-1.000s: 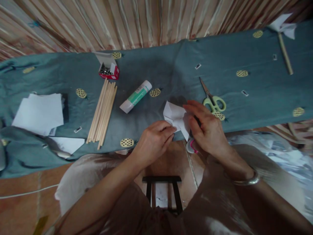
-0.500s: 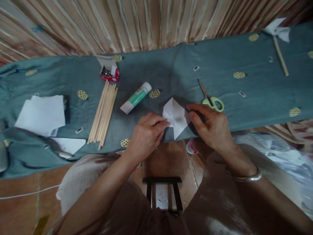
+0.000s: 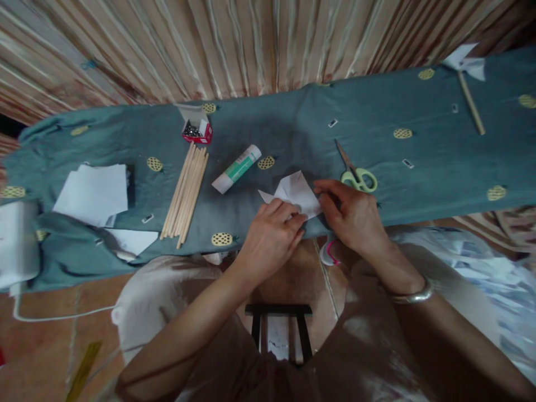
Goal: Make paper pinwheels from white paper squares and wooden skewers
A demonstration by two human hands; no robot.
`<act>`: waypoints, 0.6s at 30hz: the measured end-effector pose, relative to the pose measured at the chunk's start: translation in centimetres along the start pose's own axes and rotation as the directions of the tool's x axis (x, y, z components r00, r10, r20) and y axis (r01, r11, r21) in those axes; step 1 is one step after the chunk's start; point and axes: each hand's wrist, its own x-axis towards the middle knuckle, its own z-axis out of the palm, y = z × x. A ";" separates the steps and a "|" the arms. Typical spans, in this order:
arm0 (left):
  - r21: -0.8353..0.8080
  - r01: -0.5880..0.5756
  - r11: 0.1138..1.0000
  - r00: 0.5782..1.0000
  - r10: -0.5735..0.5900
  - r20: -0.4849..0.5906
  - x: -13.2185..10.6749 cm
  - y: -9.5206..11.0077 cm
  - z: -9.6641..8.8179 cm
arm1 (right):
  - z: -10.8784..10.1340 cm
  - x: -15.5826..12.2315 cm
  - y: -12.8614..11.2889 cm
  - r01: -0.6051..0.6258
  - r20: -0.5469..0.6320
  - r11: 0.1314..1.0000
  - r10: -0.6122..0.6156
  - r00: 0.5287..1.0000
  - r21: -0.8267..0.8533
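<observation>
A folded piece of white paper [image 3: 295,194] lies near the front edge of a teal cloth with pineapple prints [image 3: 268,128]. My left hand [image 3: 270,240] presses its curled fingers down on the paper's near left part. My right hand [image 3: 355,218] pinches the paper's right corner with thumb and fingers. Green-handled scissors [image 3: 355,173] lie just beyond my right hand. A glue stick [image 3: 237,168] lies on its side to the left of the paper.
A bundle of wooden sticks [image 3: 186,192] and a small red box of pins [image 3: 195,129] sit left of centre. White paper sheets [image 3: 94,192] lie far left. A finished paper pinwheel on a stick [image 3: 467,84] rests far right. A black stool [image 3: 278,329] stands below.
The paper has been turned and flattened lower on the cloth. My left hand moved forward onto it. My right hand stays at its right corner. The view shifted slightly right.
</observation>
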 end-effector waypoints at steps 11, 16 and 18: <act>-0.075 0.242 0.967 0.946 -0.253 -0.203 -2.8 1.2 1.8 | -0.9 -0.7 0.1 -0.125 0.104 0.982 0.111 0.988 0.140; -0.060 0.238 0.969 0.937 -0.246 -0.248 -2.8 1.1 2.0 | -1.2 -0.7 0.4 -0.132 0.049 0.984 0.127 0.991 0.120; -0.041 0.229 0.973 0.942 -0.232 -0.242 -2.8 1.0 2.1 | -1.2 -0.7 0.4 -0.136 0.038 0.984 0.133 0.990 0.116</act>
